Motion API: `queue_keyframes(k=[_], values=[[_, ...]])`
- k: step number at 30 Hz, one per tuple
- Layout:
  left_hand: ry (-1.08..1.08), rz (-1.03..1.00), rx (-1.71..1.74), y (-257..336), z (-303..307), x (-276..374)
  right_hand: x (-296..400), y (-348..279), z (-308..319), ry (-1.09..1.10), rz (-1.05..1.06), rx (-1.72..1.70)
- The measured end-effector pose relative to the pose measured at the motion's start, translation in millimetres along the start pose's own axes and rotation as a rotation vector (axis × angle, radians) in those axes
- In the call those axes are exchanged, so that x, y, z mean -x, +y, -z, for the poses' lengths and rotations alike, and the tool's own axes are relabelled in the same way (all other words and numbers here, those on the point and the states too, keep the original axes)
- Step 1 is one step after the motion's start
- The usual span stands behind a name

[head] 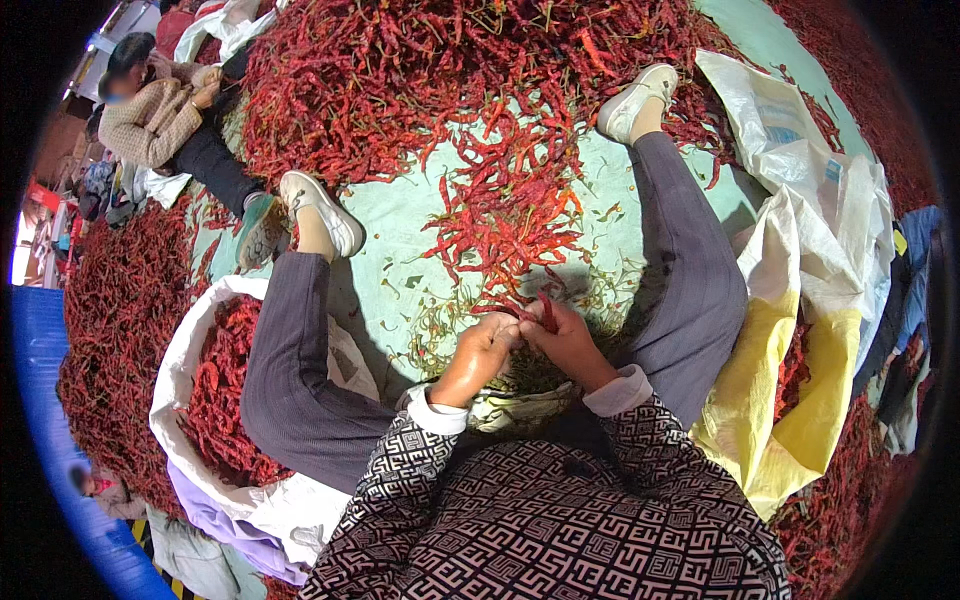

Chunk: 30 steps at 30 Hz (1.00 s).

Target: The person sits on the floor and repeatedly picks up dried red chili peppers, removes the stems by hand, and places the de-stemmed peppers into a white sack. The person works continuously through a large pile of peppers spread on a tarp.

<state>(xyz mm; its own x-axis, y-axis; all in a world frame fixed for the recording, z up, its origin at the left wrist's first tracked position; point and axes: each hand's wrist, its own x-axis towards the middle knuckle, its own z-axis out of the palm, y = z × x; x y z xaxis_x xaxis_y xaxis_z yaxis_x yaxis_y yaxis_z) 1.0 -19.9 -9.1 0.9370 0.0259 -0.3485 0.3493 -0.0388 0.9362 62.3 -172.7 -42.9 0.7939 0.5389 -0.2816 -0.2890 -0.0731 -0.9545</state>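
My left hand (475, 361) and my right hand (568, 346) meet in front of my body, fingertips together. Dried red chili peppers stick out between the fingers, one pepper (501, 308) by the left fingertips and another pepper (548, 313) along the right hand. How the peppers are shared between the hands is partly hidden by the fingers. Just beyond lies a loose spread of red chilies (510, 202) on a pale green sheet (390, 225). Picked stems and bits of leaf (435, 326) litter the sheet around and under my hands.
A big chili heap (420, 82) rises past my feet. Left of my leg stands a white sack (169, 390) holding chilies; a yellow and white woven sack (817, 397) is at the right. Another person (150, 120) sits at the upper left. My legs flank the work area.
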Motion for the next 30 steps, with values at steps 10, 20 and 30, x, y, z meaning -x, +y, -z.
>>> queue_keyframes(k=[10, 20, 30], values=[[-0.529, -0.332, -0.329, 28.0, 3.4, 62.5, 58.7, -6.4, 14.5, -0.557, -0.465, -0.616], [0.339, -0.123, -0.742, -82.5, 65.3, -44.7, 20.1, -7.9, 15.9, -0.22, -0.203, -0.761], [0.243, 0.102, 0.322, -60.3, 39.2, -45.0, 15.1, 6.0, 8.2, -0.092, -0.33, -0.832]])
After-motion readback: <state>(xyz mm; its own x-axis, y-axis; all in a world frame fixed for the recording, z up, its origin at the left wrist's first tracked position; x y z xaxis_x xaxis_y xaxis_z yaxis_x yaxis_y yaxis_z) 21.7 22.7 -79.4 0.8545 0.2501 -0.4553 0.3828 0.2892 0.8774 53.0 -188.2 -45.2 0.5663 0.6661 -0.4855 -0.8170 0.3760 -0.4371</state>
